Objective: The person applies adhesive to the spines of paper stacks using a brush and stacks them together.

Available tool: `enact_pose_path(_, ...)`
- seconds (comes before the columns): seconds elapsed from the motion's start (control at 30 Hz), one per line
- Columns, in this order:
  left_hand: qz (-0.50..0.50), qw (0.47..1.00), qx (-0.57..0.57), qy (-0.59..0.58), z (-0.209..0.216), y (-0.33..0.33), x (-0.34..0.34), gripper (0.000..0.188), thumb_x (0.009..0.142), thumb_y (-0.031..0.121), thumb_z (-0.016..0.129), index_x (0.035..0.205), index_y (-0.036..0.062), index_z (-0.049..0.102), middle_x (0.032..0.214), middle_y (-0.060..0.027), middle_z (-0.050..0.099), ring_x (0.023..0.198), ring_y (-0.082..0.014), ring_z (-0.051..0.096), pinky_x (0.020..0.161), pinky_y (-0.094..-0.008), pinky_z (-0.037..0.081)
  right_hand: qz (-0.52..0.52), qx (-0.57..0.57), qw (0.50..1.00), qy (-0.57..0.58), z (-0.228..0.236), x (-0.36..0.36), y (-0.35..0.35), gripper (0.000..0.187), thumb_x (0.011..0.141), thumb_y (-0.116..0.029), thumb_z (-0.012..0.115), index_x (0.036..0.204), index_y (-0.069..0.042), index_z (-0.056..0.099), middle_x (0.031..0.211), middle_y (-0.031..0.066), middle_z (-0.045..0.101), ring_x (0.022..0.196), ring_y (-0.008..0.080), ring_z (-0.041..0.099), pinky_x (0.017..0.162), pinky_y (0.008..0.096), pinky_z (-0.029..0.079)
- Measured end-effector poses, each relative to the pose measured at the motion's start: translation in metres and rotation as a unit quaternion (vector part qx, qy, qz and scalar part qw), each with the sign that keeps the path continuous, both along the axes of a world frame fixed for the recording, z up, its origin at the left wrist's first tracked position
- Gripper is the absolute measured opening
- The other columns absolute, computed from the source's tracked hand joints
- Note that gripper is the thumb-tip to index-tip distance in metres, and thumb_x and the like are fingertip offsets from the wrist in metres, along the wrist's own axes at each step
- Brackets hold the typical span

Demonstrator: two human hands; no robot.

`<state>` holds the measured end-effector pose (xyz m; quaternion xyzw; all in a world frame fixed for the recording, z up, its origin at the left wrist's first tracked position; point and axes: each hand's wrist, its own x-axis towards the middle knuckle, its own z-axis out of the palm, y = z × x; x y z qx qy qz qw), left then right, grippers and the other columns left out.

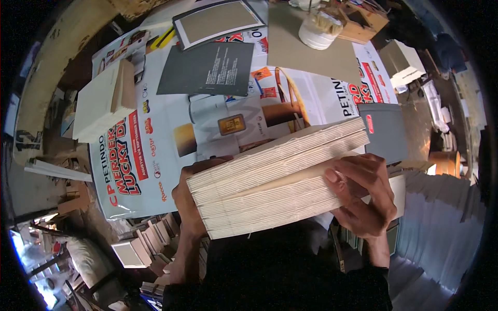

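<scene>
A thick unbound book block (pixel 270 207) of cream folded sections is held up in front of my body, its ridged edge turned toward me. My left hand (pixel 189 199) grips its left end, the fingers partly hidden behind the pages. At the right end my right hand (pixel 365 194) has its thumb and fingers bent around the lower part of the block. Between the upper and lower sections a gap widens toward the right hand. Just beyond the block lies the printed banner sheet (pixel 166 166) that covers the table.
Another stack of book blocks (pixel 101 101) stands at the table's left. Farther back lie a dark grey cover sheet (pixel 205 67), a framed grey board (pixel 218 23) and a brownish board (pixel 311 57). A white tub (pixel 319 33) with a brush sits beside a wooden box (pixel 363 20).
</scene>
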<state>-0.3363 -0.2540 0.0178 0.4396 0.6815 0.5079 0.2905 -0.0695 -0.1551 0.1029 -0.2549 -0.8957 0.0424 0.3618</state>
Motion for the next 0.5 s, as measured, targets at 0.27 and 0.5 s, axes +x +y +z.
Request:
enact_pose_path(0.27, -0.01, 0.995, 0.101, -0.003, 0.009, 0.01, 0.007, 0.038, 0.08, 0.024, 0.077, 0.105, -0.0028, 0.066, 0.11, -0.0189, 0.067, 0.094, -0.025, 0.067, 0.082, -0.0346, 0.052, 0.047, -0.072, 0.992, -0.095, 0.02, -0.005, -0.005, 0.043, 0.069, -0.015, 0.081, 0.107, 0.001, 0.068, 0.111, 0.0146, 0.065, 0.097, 0.0314, 0.065, 0.081, 0.0464, 0.053)
enact_pose_path(0.5, -0.035, 0.974, 0.163, -0.156, -0.014, 0.004, -0.006, 0.038, 0.09, 0.024, 0.061, 0.114, -0.0057, 0.059, 0.107, -0.0196, 0.065, 0.093, -0.022, 0.064, 0.081, -0.0315, 0.051, 0.12, 0.008, 0.986, -0.117, 0.007, -0.064, -0.034, 0.035, 0.082, -0.026, 0.063, 0.112, -0.008, 0.059, 0.119, 0.0158, 0.063, 0.11, 0.0298, 0.06, 0.093, 0.051, 0.049)
